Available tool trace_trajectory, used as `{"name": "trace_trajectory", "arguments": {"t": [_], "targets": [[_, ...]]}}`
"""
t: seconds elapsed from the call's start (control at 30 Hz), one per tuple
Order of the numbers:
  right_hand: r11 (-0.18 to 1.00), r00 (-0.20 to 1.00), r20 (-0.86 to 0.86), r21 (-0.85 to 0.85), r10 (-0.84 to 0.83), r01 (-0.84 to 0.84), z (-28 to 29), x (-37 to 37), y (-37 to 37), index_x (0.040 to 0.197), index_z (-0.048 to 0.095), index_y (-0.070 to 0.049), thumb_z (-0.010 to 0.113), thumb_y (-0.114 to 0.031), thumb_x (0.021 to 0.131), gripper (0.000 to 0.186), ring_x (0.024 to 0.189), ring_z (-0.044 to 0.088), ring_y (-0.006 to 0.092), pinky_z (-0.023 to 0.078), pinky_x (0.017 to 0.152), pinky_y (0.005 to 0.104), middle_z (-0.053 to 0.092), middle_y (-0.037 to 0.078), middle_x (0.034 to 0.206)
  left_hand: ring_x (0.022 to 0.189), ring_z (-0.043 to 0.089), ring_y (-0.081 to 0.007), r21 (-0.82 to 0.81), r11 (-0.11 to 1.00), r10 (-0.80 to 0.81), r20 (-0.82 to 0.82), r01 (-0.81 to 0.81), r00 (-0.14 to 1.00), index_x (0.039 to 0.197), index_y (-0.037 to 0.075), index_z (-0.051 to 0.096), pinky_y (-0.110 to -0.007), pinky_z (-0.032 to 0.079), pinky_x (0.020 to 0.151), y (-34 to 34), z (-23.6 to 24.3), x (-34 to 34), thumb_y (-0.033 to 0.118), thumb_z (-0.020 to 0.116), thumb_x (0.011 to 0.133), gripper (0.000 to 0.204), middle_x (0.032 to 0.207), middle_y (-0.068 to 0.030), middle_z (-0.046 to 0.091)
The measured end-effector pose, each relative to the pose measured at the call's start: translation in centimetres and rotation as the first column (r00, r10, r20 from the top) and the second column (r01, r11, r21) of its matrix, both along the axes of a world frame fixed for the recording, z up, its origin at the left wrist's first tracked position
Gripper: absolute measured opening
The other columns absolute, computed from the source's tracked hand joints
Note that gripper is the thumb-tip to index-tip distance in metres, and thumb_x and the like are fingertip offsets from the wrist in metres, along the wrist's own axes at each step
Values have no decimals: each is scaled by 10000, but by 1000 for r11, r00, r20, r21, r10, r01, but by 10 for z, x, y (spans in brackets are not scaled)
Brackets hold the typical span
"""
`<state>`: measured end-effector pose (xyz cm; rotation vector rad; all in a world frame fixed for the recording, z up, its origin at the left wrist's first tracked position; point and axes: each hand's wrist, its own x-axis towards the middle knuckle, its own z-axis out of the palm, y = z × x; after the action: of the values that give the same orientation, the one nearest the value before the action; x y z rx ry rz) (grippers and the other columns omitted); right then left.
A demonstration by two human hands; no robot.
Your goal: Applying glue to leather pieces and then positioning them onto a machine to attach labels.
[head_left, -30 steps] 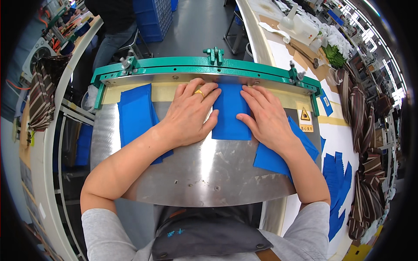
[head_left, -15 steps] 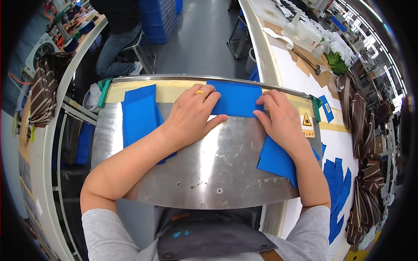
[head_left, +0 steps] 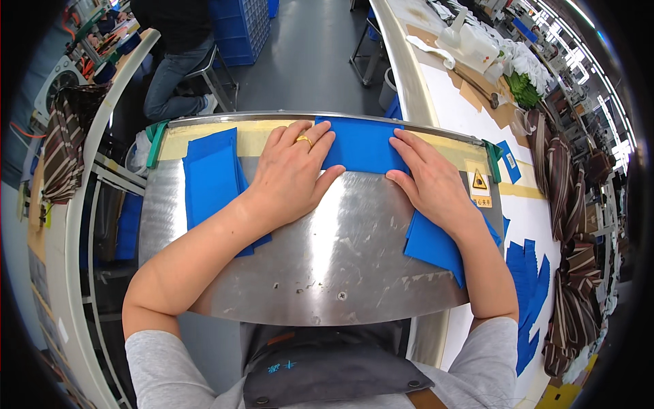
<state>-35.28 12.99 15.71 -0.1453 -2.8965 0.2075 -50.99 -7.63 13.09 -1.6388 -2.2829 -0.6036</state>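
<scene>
head: left hand and right hand apart, flat, pinning blue fabric piece at far edge of steel surface | risk: uneven pressure may skew or wrinkle it; right forearm may drag blue stack just right of piece

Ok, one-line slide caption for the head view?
Left hand and right hand press a blue fabric piece flat on a steel plate, blue stacks either side.
</scene>
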Motion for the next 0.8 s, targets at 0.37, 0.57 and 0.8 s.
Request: {"name": "trace_trajectory", "arguments": {"t": [0.37, 0.57, 0.8], "targets": [[997, 998, 26, 62, -54, 53, 2, 2, -3, 1337, 563, 7, 652, -326, 946, 522, 1328, 497, 323, 393, 1130, 417, 531, 155, 1435, 1324, 449, -377, -31, 998, 51, 23, -50, 998, 1311, -61, 567, -476, 347, 1088, -4, -1, 2, 402, 672, 903, 626, 1396, -216, 535], [995, 999, -5, 88, -35, 35, 1, 1, 0, 1317, 563, 14, 653, -335, 944, 518, 1350, 480, 321, 384, 1126, 417, 530, 163, 1437, 1331, 431, -369, -71, 995, 71, 51, -68, 996, 1317, -56, 563, -473, 313, 1099, -2, 6, 0, 455, 684, 875, 686, 1414, -201, 517], [990, 999, -41, 136, -17, 23, -3, 1, 2, 1309, 560, 4, 654, -357, 938, 527, 1328, 488, 332, 367, 1130, 427, 539, 165, 1421, 1337, 410, -371, -116, 990, 81, 18, -79, 997, 1307, -64, 568, -481, 287, 1107, -3, 8, 1, 470, 682, 878, 695, 1405, -200, 512]]}}
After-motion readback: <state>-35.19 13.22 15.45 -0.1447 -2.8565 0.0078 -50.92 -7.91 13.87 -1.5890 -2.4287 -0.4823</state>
